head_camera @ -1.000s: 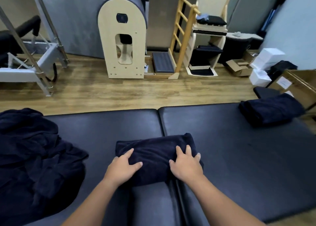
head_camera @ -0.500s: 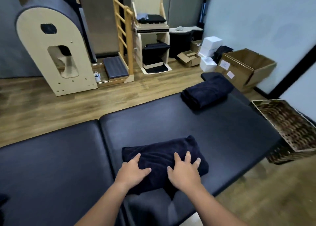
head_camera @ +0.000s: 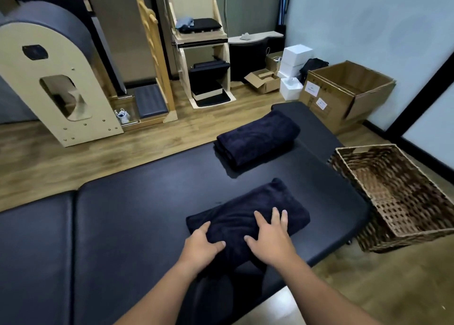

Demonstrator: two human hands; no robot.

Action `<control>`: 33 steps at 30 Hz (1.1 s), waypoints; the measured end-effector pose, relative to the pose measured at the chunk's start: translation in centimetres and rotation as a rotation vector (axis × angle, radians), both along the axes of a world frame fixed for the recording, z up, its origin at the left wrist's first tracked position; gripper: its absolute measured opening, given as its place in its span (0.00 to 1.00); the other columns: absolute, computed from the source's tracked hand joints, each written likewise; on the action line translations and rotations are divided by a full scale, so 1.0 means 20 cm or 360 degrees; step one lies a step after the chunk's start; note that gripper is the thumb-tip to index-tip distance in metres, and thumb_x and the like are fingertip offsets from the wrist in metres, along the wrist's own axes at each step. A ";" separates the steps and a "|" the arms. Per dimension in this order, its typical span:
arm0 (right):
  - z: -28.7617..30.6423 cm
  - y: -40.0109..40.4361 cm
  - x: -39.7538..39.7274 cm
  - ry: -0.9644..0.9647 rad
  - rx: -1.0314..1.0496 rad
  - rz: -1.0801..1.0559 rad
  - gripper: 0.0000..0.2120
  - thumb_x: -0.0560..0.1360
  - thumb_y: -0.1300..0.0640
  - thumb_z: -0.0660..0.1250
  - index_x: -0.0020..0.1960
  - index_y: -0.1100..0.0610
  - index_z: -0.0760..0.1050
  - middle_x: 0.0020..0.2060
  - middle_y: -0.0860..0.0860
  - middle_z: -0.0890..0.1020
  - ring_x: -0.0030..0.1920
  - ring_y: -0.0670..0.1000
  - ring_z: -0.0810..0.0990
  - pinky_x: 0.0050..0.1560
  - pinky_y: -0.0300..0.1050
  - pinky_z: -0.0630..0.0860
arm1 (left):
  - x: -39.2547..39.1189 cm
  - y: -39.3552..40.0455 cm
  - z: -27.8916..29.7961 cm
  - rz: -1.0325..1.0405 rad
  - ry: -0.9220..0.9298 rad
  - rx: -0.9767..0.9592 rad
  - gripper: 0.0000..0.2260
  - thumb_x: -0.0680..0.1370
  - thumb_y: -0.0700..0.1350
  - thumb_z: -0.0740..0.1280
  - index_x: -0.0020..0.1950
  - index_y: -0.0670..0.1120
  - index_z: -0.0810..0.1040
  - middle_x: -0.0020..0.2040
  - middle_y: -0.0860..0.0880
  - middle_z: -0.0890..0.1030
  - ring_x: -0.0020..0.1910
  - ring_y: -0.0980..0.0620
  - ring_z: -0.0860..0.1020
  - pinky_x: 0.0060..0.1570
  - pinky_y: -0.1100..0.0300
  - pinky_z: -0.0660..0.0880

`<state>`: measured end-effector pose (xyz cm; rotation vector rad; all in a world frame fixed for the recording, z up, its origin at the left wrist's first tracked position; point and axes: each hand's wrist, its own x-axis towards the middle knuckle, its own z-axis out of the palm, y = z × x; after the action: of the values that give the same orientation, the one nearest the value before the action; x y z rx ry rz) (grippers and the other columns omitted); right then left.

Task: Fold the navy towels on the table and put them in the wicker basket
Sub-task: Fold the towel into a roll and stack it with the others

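Slid closer to the black padded table's (head_camera: 137, 216) right end than a moment ago, the near folded navy towel (head_camera: 248, 214) lies under the left hand (head_camera: 200, 248) and right hand (head_camera: 270, 241), fingers flat and spread, a second folded towel (head_camera: 258, 135) beyond, the wicker basket (head_camera: 393, 192) just right of the table.

Wood-plank floor (head_camera: 172, 138), pale wall (head_camera: 356, 17), open cardboard box (head_camera: 344, 91), wooden ladder barrel (head_camera: 56, 79)

Pilates studio: ladder barrel (head_camera: 49, 79), padded treatment table (head_camera: 147, 214), wood floor (head_camera: 73, 152) (cardboard boxes (head_camera: 344, 91) by the wall)
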<state>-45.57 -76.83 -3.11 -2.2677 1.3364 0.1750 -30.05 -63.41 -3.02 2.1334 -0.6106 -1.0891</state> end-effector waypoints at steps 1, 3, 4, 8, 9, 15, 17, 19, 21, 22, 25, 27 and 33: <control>0.00 -0.07 -0.01 -0.0004 0.0001 0.0003 0.38 0.77 0.38 0.65 0.81 0.45 0.52 0.81 0.58 0.40 0.78 0.62 0.31 0.76 0.64 0.59 | -0.01 -0.07 0.00 -0.0013 0.0002 -0.0004 0.36 0.74 0.49 0.76 0.79 0.50 0.64 0.59 0.56 0.79 0.55 0.57 0.78 0.59 0.65 0.74; -0.01 -0.21 -0.03 -0.0009 -0.0002 -0.0003 0.38 0.77 0.39 0.66 0.81 0.45 0.52 0.81 0.57 0.40 0.78 0.61 0.30 0.76 0.66 0.58 | -0.03 -0.21 0.00 -0.0045 -0.0009 -0.0004 0.34 0.75 0.48 0.75 0.79 0.50 0.66 0.55 0.59 0.78 0.52 0.58 0.77 0.55 0.67 0.72; -0.02 -0.28 -0.04 -0.0007 -0.0001 -0.0005 0.38 0.77 0.38 0.66 0.81 0.45 0.52 0.81 0.57 0.40 0.78 0.61 0.30 0.76 0.66 0.58 | -0.03 -0.28 -0.01 -0.0052 -0.0009 0.0001 0.34 0.75 0.48 0.75 0.78 0.50 0.66 0.53 0.60 0.78 0.51 0.59 0.77 0.54 0.67 0.72; -0.01 -0.56 -0.02 0.0021 -0.0013 -0.0015 0.39 0.77 0.38 0.65 0.81 0.45 0.51 0.81 0.57 0.40 0.78 0.61 0.30 0.77 0.65 0.58 | 0.00 -0.58 -0.05 -0.0094 -0.0064 0.0006 0.39 0.74 0.51 0.75 0.81 0.50 0.61 0.68 0.53 0.77 0.64 0.52 0.77 0.65 0.59 0.74; 0.00 -0.64 -0.02 0.0029 -0.0010 -0.0027 0.39 0.77 0.38 0.65 0.81 0.45 0.51 0.81 0.57 0.41 0.78 0.61 0.30 0.77 0.65 0.57 | 0.00 -0.66 -0.06 -0.0109 -0.0086 0.0001 0.39 0.74 0.52 0.75 0.81 0.50 0.61 0.71 0.51 0.76 0.67 0.51 0.75 0.68 0.57 0.73; 0.02 -1.04 -0.02 0.0086 -0.0020 -0.0036 0.40 0.76 0.38 0.67 0.81 0.45 0.52 0.81 0.57 0.43 0.79 0.61 0.32 0.77 0.64 0.55 | -0.02 -1.02 -0.09 -0.0176 -0.0096 -0.0022 0.40 0.75 0.54 0.74 0.82 0.51 0.57 0.74 0.51 0.73 0.70 0.49 0.73 0.69 0.56 0.71; 0.02 -1.15 -0.02 0.0096 -0.0036 -0.0002 0.40 0.76 0.38 0.67 0.81 0.45 0.52 0.81 0.57 0.44 0.79 0.61 0.32 0.77 0.64 0.56 | -0.02 -1.11 -0.10 -0.0164 -0.0074 -0.0032 0.40 0.76 0.54 0.73 0.82 0.51 0.57 0.74 0.51 0.72 0.71 0.49 0.72 0.70 0.56 0.70; 0.02 -1.25 -0.01 0.0081 -0.0064 0.0050 0.40 0.76 0.37 0.67 0.82 0.45 0.52 0.81 0.58 0.44 0.79 0.61 0.33 0.77 0.62 0.57 | -0.01 -1.20 -0.09 -0.0077 -0.0137 -0.0056 0.38 0.77 0.52 0.73 0.82 0.51 0.57 0.73 0.50 0.72 0.72 0.48 0.71 0.71 0.56 0.69; 0.02 -1.34 0.01 0.0044 -0.0070 0.0113 0.41 0.76 0.37 0.67 0.82 0.46 0.52 0.81 0.59 0.44 0.79 0.59 0.32 0.76 0.58 0.58 | 0.01 -1.27 -0.08 0.0008 -0.0233 -0.0069 0.37 0.78 0.52 0.71 0.82 0.50 0.56 0.71 0.48 0.73 0.72 0.45 0.71 0.71 0.53 0.69; 0.02 -1.38 0.02 0.0024 -0.0057 0.0146 0.41 0.76 0.37 0.68 0.82 0.46 0.52 0.81 0.59 0.44 0.79 0.59 0.32 0.76 0.58 0.58 | 0.03 -1.30 -0.07 0.0042 -0.0255 -0.0051 0.36 0.79 0.51 0.70 0.82 0.50 0.56 0.71 0.47 0.73 0.72 0.44 0.71 0.71 0.53 0.69; 0.03 -1.50 0.05 -0.0029 0.0036 0.0252 0.43 0.75 0.38 0.70 0.82 0.46 0.52 0.81 0.58 0.44 0.79 0.57 0.32 0.76 0.57 0.58 | 0.02 -1.33 -0.08 0.0062 -0.0217 0.0012 0.33 0.81 0.53 0.67 0.82 0.49 0.57 0.74 0.47 0.71 0.72 0.44 0.70 0.73 0.52 0.67; 0.02 -1.55 0.05 -0.0021 0.0126 0.0323 0.45 0.74 0.37 0.72 0.82 0.45 0.51 0.81 0.57 0.42 0.79 0.57 0.32 0.76 0.57 0.58 | 0.00 -1.33 -0.09 0.0070 -0.0245 0.0065 0.32 0.82 0.55 0.64 0.83 0.51 0.55 0.78 0.47 0.66 0.75 0.45 0.68 0.75 0.50 0.65; 0.03 -1.53 -0.01 0.0168 0.0051 0.0639 0.47 0.74 0.34 0.68 0.82 0.46 0.46 0.81 0.58 0.42 0.79 0.62 0.35 0.73 0.62 0.63 | -0.19 -1.25 -0.03 0.0286 -0.0383 0.0154 0.27 0.84 0.51 0.62 0.82 0.51 0.60 0.78 0.49 0.66 0.77 0.48 0.65 0.76 0.56 0.61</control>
<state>-45.81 -107.38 -2.57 -2.5048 0.9026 0.4541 -33.84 -88.43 -3.58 2.3731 -0.4704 -0.7852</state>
